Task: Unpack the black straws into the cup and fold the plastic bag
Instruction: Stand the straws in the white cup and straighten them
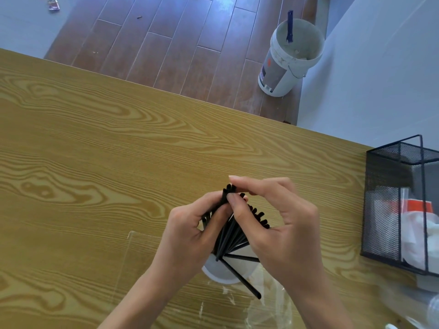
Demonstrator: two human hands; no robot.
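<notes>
On the table point(95, 150), the plastic bag point(268, 302) lay flat just beneath our wrists, not yet folded. The cup point(221, 273) stood under our palms, the black straws point(234, 236) fanned out of it. Our left hand point(190, 233) and right hand point(282, 222) both pinched the straw tops (unpacking looked nearly finished). Next we judged: release, then fold.

Table point(118, 162): wood-grain, smooth, low sheen. Straws point(234, 230): black plastic, matt. Cup point(219, 273): white, smooth. Bag point(268, 302): clear glossy plastic film. Basket point(380, 210): black metal mesh, matt.
</notes>
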